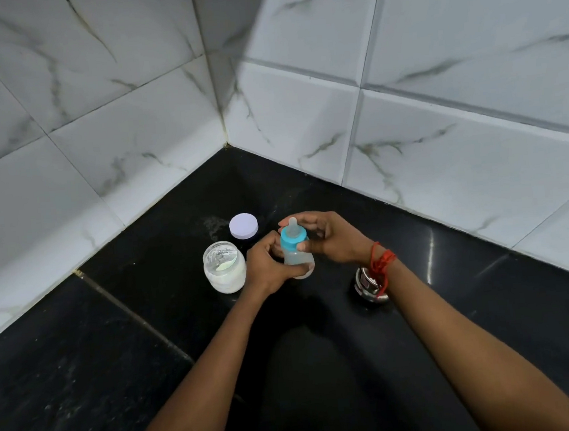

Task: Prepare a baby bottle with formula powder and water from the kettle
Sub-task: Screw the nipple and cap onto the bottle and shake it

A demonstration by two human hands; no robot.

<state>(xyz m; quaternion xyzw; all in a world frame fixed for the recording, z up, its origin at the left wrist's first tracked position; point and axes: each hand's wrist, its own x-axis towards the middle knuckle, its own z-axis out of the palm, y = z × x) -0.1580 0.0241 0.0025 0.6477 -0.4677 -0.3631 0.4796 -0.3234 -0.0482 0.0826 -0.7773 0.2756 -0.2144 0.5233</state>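
The fingers point(301, 246) of the right hand point(333, 238) curl around the blue collar point(292, 241) of the baby bottle point(297, 259), thumb on the near side and fingertips wrapped round the far side, closed on the ring just below the pale teat point(293, 224). The left hand point(267, 268) is closed round the translucent body of the bottle from the left, low down near its base, so both hands hold the same thing just below the middle of the frame. The bottle stands nearly upright with its long axis running up the picture, teat leaning slightly toward the top; whether its base touches the black counter point(83, 370) cannot be told. I judge the step in hand to be turning the collar, though the direction is not shown; that twist goes around the upright axis, with the right hand on top to turn and the left to brace. The right wrist, with a red thread point(381, 261), bends inward from the right; the left forearm comes up from the lower centre. Just left of the bottle stands an open jar of white powder point(224, 267), its lilac lid point(243, 226) lying above it. A shiny metal vessel point(368, 285) sits right of the bottle, partly behind the right wrist.
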